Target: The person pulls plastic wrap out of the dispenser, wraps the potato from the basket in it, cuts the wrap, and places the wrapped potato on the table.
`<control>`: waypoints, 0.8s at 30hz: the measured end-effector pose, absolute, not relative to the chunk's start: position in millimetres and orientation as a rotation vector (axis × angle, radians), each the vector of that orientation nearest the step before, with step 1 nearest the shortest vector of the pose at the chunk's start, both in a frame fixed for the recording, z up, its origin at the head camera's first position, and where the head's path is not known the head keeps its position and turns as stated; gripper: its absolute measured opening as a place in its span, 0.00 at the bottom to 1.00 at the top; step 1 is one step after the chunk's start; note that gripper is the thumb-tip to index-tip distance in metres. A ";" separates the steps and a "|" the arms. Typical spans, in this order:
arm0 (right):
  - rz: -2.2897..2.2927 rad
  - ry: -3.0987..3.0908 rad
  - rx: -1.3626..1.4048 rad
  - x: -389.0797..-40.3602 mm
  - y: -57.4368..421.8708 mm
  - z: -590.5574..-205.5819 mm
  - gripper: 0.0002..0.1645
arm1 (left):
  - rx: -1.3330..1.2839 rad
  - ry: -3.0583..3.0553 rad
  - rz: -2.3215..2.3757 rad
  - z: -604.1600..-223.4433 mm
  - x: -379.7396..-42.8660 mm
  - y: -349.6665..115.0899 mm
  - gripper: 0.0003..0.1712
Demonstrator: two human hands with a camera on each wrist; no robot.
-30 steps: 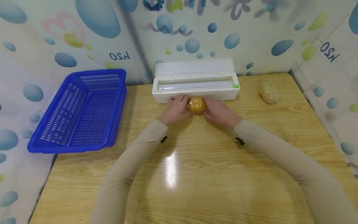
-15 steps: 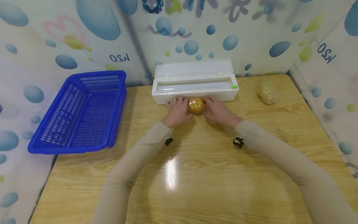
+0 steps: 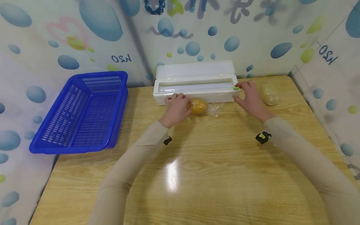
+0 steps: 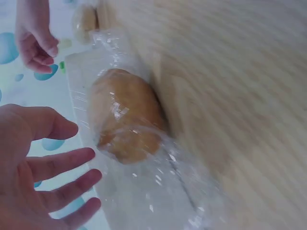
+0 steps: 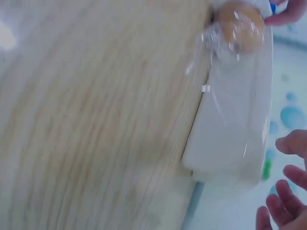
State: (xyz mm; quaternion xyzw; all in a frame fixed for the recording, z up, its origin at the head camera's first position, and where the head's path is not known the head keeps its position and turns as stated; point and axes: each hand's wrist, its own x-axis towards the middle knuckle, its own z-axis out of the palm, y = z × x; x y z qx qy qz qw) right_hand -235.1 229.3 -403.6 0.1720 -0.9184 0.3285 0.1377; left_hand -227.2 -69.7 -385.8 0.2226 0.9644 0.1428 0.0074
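Note:
An orange-yellow, rounded item, loosely covered in clear cling film, lies on the table against the front of a white cling film box. Loose film spreads from both its ends. My left hand is just left of it; in the left wrist view the fingers are spread, with a small gap to the item. At the box's right end, my right hand reaches toward the green slider. Its fingers look apart in the right wrist view, and whether a fingertip touches the slider is unclear.
The box lid stands raised behind the roll. A paler film-wrapped item sits at the back right, near the right hand. A blue plastic basket occupies the table's left side. Patterned walls border the back and sides.
The right hand has left the wrapped item and moved right to the box's green slider, uncovering loose film. The left hand stays beside the item.

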 end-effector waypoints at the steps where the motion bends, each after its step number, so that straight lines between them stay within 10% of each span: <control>1: 0.965 -2.674 0.472 -237.0 233.3 -403.3 0.22 | 0.714 3.024 0.457 -384.1 -229.1 -66.1 0.12; 24: 1.208 -2.820 0.473 -270.0 246.5 -410.9 0.16 | 0.801 2.989 0.424 -381.2 -274.6 63.3 0.18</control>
